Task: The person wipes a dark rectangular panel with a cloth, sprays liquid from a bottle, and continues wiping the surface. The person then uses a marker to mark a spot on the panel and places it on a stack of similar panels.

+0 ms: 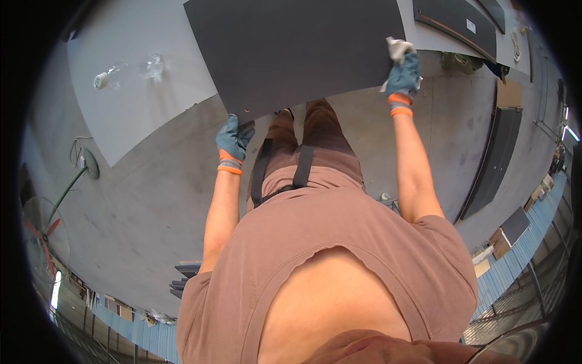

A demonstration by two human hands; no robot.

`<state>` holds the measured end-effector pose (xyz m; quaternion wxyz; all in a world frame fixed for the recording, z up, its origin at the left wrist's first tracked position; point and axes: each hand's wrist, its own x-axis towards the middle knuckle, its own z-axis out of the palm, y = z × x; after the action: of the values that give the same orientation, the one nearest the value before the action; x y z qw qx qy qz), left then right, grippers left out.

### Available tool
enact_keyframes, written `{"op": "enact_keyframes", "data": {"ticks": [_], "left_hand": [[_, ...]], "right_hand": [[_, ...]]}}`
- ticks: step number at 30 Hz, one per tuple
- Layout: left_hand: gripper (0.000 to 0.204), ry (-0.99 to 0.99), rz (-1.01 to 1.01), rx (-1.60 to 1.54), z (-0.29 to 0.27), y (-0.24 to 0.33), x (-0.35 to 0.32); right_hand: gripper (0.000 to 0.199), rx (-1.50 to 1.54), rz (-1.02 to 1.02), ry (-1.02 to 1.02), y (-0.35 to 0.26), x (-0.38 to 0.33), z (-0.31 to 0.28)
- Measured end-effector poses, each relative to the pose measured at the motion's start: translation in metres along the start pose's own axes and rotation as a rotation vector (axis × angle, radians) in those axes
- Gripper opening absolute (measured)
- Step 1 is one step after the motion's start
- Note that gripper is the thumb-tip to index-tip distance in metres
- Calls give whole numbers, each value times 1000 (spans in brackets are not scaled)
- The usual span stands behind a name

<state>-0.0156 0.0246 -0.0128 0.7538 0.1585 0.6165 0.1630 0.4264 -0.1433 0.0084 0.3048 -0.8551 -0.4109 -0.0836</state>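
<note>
A large dark grey panel (297, 54) lies on a light grey table surface (139, 36), its near edge reaching out toward my body. My left hand (231, 144), in a blue-grey glove with an orange cuff, grips the panel's near left corner. Close to that corner is a small round hole (247, 110) in the panel. At the panel's right edge, my gloved right hand (403, 79) is closed around a crumpled white cloth (400, 50). Part of the cloth sticks out beyond the fingers, and the palm side is hidden.
On the table's left lie clear plastic bottles (112, 75), one with a white cap. More dark panels (458, 27) are at the far right. Long dark boards (494, 161) lie on the floor to the right. A fan with red blades (45, 235) stands at the left.
</note>
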Motion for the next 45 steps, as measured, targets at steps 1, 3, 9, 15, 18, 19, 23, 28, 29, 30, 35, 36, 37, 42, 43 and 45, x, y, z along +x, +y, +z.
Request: {"op": "enact_keyframes", "data": {"ticks": [1, 3, 9, 15, 18, 19, 23, 28, 29, 30, 35, 36, 37, 42, 43, 45], "left_hand": [[37, -3, 0, 5, 3, 1, 1], [36, -1, -5, 20, 3, 2, 2], [37, -6, -24, 44, -2, 3, 3], [40, 5, -27, 15, -13, -2, 9], [39, 33, 12, 28, -1, 0, 0], [40, 29, 23, 42, 6, 1, -3], [40, 26, 23, 36, 7, 0, 0], [41, 19, 28, 33, 6, -3, -1], [41, 25, 25, 29, 7, -2, 0], [41, 29, 21, 27, 8, -1, 1], [40, 38, 10, 39, 4, 1, 0], [40, 41, 12, 42, 5, 1, 0], [39, 43, 15, 47, 4, 0, -1], [38, -12, 1, 41, 2, 1, 2], [39, -23, 1, 46, 6, 3, 1], [45, 44, 17, 109, 15, 5, -1]], "right_hand": [[32, -79, 39, 5, 16, 11, 5], [46, -193, 79, -98, 25, 33, 20], [60, -178, -380, -452, -233, -30, 115], [52, 339, -533, -606, -265, -65, 143], [49, -146, -161, -495, -188, 3, 91], [41, -168, -216, -210, -120, 8, 96], [30, -87, -16, 60, 36, 60, 39], [31, -195, -82, -54, -30, 34, 65], [42, -187, -2, -224, -70, 15, 71], [47, -156, -123, -211, -106, -8, 80], [47, 188, -314, -244, -189, -33, 89], [42, 172, -348, -226, -186, -26, 90], [41, 226, -330, -251, -180, -20, 92], [40, 969, 577, -537, -164, 30, 64], [41, 1184, 984, -586, -157, 36, 60], [39, 1552, 1006, -641, -133, 39, 47]]}}
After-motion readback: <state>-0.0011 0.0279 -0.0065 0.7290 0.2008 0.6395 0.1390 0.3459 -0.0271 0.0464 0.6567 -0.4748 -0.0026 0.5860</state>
